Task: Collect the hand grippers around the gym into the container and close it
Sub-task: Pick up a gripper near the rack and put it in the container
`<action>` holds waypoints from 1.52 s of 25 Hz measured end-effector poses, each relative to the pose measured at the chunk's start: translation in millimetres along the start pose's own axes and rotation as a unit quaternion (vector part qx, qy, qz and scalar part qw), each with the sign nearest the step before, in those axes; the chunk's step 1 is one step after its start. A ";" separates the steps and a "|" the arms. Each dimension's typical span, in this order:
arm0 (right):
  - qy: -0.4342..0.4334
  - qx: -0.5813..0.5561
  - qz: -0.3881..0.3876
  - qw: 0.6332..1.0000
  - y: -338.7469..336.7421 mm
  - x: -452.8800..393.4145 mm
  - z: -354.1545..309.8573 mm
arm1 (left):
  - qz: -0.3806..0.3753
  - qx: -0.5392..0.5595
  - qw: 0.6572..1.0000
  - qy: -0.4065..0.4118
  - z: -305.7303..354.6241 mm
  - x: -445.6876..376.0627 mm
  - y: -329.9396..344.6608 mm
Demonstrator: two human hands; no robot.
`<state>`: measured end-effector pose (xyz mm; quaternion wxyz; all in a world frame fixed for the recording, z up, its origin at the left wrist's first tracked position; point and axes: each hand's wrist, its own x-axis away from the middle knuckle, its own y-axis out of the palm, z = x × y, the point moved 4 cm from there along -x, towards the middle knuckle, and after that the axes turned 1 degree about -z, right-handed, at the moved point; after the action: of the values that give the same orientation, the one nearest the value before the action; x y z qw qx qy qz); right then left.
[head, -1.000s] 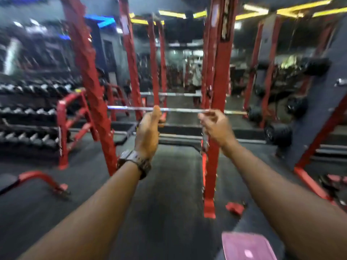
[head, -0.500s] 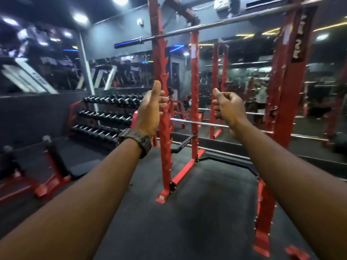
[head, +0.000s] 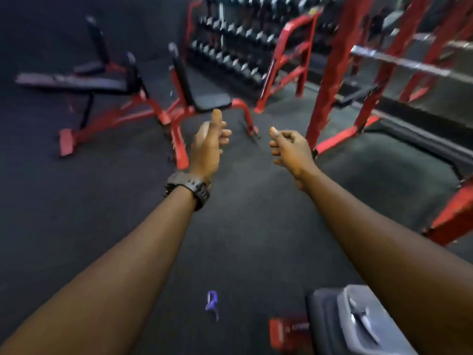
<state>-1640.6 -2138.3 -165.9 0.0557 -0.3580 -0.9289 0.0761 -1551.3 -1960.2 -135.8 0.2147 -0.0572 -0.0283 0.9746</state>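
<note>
Both hands are out in front of me with nothing in them. Left hand [head: 208, 144], the one with the watch [head: 189, 189] on its wrist, has its thumb up and its fingers loosely curled around air. Right hand [head: 289, 148] is the same, loose and holding nothing. I read that posture as carrying them free while I scan the room, ready to reach down once I spot something.

On the floor [head: 76, 226] close to me, between my forearms, lies a small purple thing [head: 212, 304]. It is blurred, but by its shape I take it for a hand gripper, dropped flat on the mat and well apart from either hand. At the bottom right, partly behind my right forearm, sits a grey box [head: 358, 321] with a red block [head: 284, 331] just beside it. I judge it may be the container, though I cannot tell whether its lid is on or whether anything lies inside.

Farther off stand red benches [head: 133, 98], a dumbbell rack [head: 230, 47] and a red squat rack [head: 332, 73] with a bar [head: 399, 62] across it. I see no other grippers among them, though blur could hide one.

Collection looks barely begun. My next move would be bending low to the purple thing, pinching it by a handle and taking it to the box.
</note>
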 end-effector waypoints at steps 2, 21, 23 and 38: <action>0.091 0.028 -0.025 0.995 60.7 31.8 92.7 | 0.019 -0.014 0.995 -0.094 -91.1 34.5 -47.6; 0.313 0.195 -0.215 0.904 207.6 103.9 436.9 | 0.073 -0.017 0.923 -0.376 -414.8 131.1 -92.9; 0.330 0.206 -0.206 0.898 228.7 98.6 504.2 | 0.080 -0.006 0.916 -0.393 -485.8 129.7 -84.2; 0.186 0.505 -0.265 0.800 386.7 73.0 943.5 | 0.050 -0.064 0.892 -0.445 -967.5 156.7 -85.3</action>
<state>-1589.6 -1901.7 -1159.1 0.4182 -0.0262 -0.7895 0.4485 -1537.5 -1787.2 -1104.2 0.1260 0.3680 -0.1803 0.9034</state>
